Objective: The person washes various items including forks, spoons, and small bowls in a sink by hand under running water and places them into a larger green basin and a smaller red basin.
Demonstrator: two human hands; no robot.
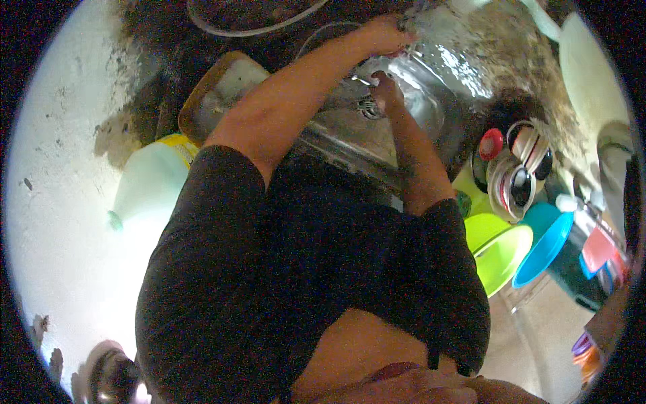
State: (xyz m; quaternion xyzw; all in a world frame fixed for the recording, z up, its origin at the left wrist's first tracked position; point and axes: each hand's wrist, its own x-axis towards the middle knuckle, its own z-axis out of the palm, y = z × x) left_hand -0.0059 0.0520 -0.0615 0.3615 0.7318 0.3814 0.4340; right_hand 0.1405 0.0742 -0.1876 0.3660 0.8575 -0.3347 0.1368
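Observation:
A wet metal sink (424, 108) lies before me. My right hand (387, 93) is over its basin, fingers closed around a thin, pale, handle-like piece (361, 81); the rest of that item is hard to make out. Just below this hand is a round, slatted metal piece (371, 107), perhaps the drain strainer. Farther back, my left hand (396, 39) reaches across to the sink's far side, where water glints. Blur and dim light hide its fingers, so whether it grips anything cannot be told.
A brown-rimmed tub (222, 96) and a large translucent plastic jug (151, 174) stand left. To the right are stacked lidded containers (520, 177), a lime-green bowl (504, 252), a blue bowl (545, 247) and a dark tub (578, 285). A pale hose (252, 30) curves behind.

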